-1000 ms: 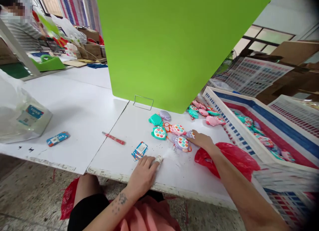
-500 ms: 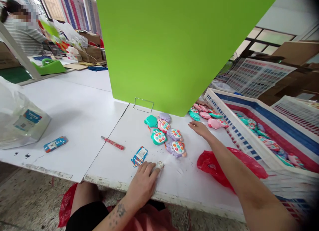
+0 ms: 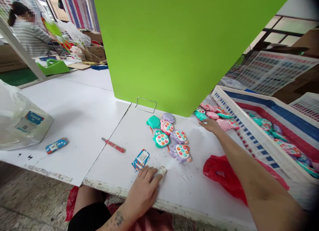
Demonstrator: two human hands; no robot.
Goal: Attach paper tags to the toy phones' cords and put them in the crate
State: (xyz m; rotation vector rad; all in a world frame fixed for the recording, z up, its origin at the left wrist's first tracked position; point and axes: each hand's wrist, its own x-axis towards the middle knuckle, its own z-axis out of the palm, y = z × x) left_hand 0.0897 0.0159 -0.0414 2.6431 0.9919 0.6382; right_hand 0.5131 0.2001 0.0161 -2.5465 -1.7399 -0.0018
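My left hand [image 3: 144, 189] rests near the table's front edge, its fingers curled over a small whitish bundle with thin loops [image 3: 162, 170]. Just beyond its knuckles lies a stack of blue-and-white printed cards [image 3: 141, 159]. Several turtle-shaped button toys in green [image 3: 161, 139], pink [image 3: 166, 126] and purple [image 3: 181, 152] sit in a group ahead of it. My right hand [image 3: 209, 125] reaches out to the pile of toys by the crate, nearest a green toy [image 3: 200, 114] and a pink toy [image 3: 226, 124]. Its fingers are stretched out; whether they touch a toy is unclear.
A tall green panel [image 3: 174, 51] stands across the table. White crate [image 3: 231, 116] with toys is at right; red plastic bag [image 3: 221, 176] lies under my right forearm. Red-handled tool [image 3: 114, 146], card bundle [image 3: 56, 145] and plastic bag [image 3: 27, 124] lie left. A person [image 3: 30, 35] sits beyond.
My right hand has moved forward and right, up to the toy pile by the crate. My left hand stays over the small bundle. The view has shifted slightly.
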